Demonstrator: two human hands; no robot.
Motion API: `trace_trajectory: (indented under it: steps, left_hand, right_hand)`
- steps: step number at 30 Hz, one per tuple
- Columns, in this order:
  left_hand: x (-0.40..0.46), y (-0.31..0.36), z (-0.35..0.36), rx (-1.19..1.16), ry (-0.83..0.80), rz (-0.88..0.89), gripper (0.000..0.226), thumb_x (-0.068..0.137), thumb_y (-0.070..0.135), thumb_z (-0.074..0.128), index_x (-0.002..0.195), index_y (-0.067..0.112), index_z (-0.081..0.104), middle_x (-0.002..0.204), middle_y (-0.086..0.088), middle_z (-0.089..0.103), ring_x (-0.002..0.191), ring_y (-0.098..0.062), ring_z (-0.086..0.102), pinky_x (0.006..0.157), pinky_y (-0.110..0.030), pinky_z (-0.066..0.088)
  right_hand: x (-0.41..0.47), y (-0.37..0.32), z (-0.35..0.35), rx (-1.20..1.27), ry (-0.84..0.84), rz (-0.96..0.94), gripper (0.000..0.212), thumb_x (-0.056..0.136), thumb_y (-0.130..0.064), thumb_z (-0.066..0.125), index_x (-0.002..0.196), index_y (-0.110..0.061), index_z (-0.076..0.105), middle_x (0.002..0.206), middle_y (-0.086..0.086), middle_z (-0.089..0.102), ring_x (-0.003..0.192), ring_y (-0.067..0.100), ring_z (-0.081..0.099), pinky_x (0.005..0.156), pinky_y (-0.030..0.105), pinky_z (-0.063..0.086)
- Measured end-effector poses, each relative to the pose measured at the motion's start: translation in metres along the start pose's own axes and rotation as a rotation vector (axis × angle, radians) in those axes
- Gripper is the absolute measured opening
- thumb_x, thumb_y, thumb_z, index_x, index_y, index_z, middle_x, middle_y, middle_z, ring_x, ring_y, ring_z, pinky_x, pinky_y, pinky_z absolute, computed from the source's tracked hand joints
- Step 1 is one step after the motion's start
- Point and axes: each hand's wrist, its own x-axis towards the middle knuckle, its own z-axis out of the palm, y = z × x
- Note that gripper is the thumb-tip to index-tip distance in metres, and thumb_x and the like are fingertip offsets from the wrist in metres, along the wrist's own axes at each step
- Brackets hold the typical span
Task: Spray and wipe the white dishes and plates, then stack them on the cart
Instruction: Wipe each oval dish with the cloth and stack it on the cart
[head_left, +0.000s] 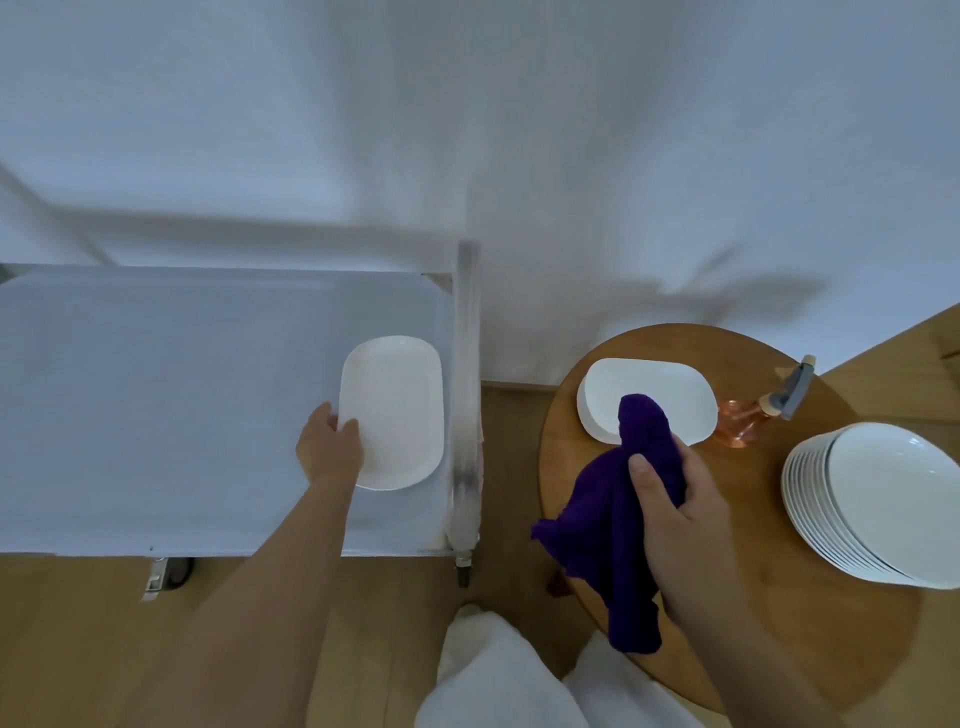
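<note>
A white oblong dish (395, 410) lies on the cart's white-covered top (182, 405), near its right end. My left hand (330, 444) grips the dish's near left rim, thumb on top. My right hand (675, 509) holds a bunched purple cloth (618, 525) above the round wooden table (753, 623). Behind the cloth sits a stack of white oblong dishes (654, 389), partly hidden by it. A tall stack of white round plates (883, 504) stands at the table's right. A spray bottle (763, 410) with pink liquid and a grey trigger lies between the two stacks.
The cart's upright metal post (465, 405) stands between the cart top and the table, with castors (166, 571) below. A white wall runs behind. Wooden floor shows underneath, and my white-clad legs (498, 675) are at the bottom.
</note>
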Motion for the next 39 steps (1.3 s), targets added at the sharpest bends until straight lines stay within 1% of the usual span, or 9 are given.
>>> trace_trajectory:
  steps: [3, 7, 11, 14, 18, 22, 27, 34, 39]
  left_hand:
    - [-0.018, 0.027, -0.010, -0.146, 0.121, 0.058, 0.046, 0.093, 0.011, 0.055, 0.137, 0.002, 0.045, 0.134, -0.014, 0.054, 0.126, -0.028, 0.047, 0.108, -0.035, 0.033]
    - [-0.085, 0.092, -0.019, -0.470, 0.244, 0.319, 0.028, 0.093, 0.011, 0.052, 0.120, 0.019, 0.056, 0.107, 0.000, 0.061, 0.095, -0.005, 0.057, 0.079, -0.007, 0.043]
    - [-0.159, 0.141, 0.021, -0.494, -0.123, 0.593, 0.020, 0.094, 0.015, 0.054, 0.095, 0.034, 0.059, 0.077, 0.012, 0.062, 0.069, 0.002, 0.060, 0.063, -0.009, 0.048]
    - [-0.178, 0.159, 0.094, -0.197, -0.417, 0.536, 0.010, 0.094, 0.023, 0.055, 0.096, 0.026, 0.064, 0.083, 0.010, 0.065, 0.072, 0.000, 0.058, 0.063, -0.008, 0.042]
    - [-0.163, 0.148, 0.187, 0.120, -0.544, 0.391, 0.015, 0.094, 0.023, 0.057, 0.099, 0.012, 0.066, 0.095, -0.003, 0.066, 0.071, -0.002, 0.051, 0.060, -0.008, 0.033]
    - [-0.139, 0.132, 0.243, 0.246, -0.502, 0.202, 0.013, 0.096, 0.029, 0.054, 0.097, 0.016, 0.052, 0.106, -0.008, 0.063, 0.078, -0.009, 0.054, 0.061, -0.016, 0.036]
    - [-0.113, 0.128, 0.275, 0.316, -0.428, 0.055, 0.050, 0.099, 0.038, 0.044, 0.134, 0.004, 0.034, 0.133, -0.017, 0.051, 0.118, -0.033, 0.054, 0.090, -0.037, 0.047]
    - [-0.100, 0.127, 0.280, 0.543, -0.438, 0.254, 0.032, 0.102, 0.025, 0.041, 0.123, 0.002, 0.049, 0.118, -0.016, 0.059, 0.109, -0.028, 0.058, 0.087, -0.032, 0.045]
    - [-0.099, 0.125, 0.276, 0.352, -0.460, 0.165, 0.021, 0.100, 0.023, 0.043, 0.112, 0.006, 0.049, 0.110, -0.014, 0.058, 0.090, -0.018, 0.055, 0.071, -0.021, 0.042]
  right_hand:
    - [0.004, 0.002, -0.015, 0.014, 0.019, 0.002, 0.026, 0.093, -0.027, 0.051, 0.116, -0.034, 0.041, 0.097, -0.015, 0.058, 0.087, 0.011, 0.059, 0.069, 0.025, 0.050]
    - [0.013, 0.012, -0.042, 0.049, 0.071, 0.031, 0.030, 0.093, -0.029, 0.052, 0.122, -0.031, 0.045, 0.102, -0.008, 0.061, 0.090, 0.013, 0.060, 0.080, 0.034, 0.052]
    - [0.026, 0.027, -0.069, 0.065, 0.105, 0.082, 0.039, 0.093, -0.032, 0.053, 0.130, -0.029, 0.043, 0.104, -0.010, 0.060, 0.090, 0.011, 0.060, 0.075, 0.031, 0.053]
    - [0.038, 0.043, -0.092, 0.086, 0.100, 0.130, 0.039, 0.092, -0.035, 0.053, 0.130, -0.035, 0.041, 0.103, -0.015, 0.060, 0.087, 0.008, 0.062, 0.063, 0.021, 0.049]
    - [0.060, 0.059, -0.114, 0.045, 0.034, 0.141, 0.045, 0.091, -0.040, 0.051, 0.133, -0.034, 0.040, 0.114, -0.013, 0.059, 0.094, 0.007, 0.060, 0.067, 0.019, 0.051]
    - [0.080, 0.075, -0.128, 0.045, 0.012, 0.145, 0.048, 0.088, -0.042, 0.051, 0.134, -0.037, 0.039, 0.114, -0.016, 0.059, 0.093, 0.004, 0.062, 0.063, 0.015, 0.052]
    - [0.096, 0.095, -0.139, 0.060, -0.019, 0.215, 0.050, 0.088, -0.040, 0.053, 0.136, -0.037, 0.037, 0.119, -0.015, 0.057, 0.099, 0.007, 0.060, 0.065, 0.016, 0.052]
    - [0.103, 0.106, -0.145, 0.049, -0.090, 0.256, 0.046, 0.090, -0.033, 0.054, 0.133, -0.036, 0.039, 0.113, -0.014, 0.058, 0.096, 0.010, 0.061, 0.066, 0.020, 0.054]
    - [0.107, 0.108, -0.143, 0.050, -0.087, 0.260, 0.045, 0.089, -0.035, 0.054, 0.132, -0.037, 0.040, 0.113, -0.012, 0.059, 0.095, 0.013, 0.062, 0.067, 0.023, 0.054]
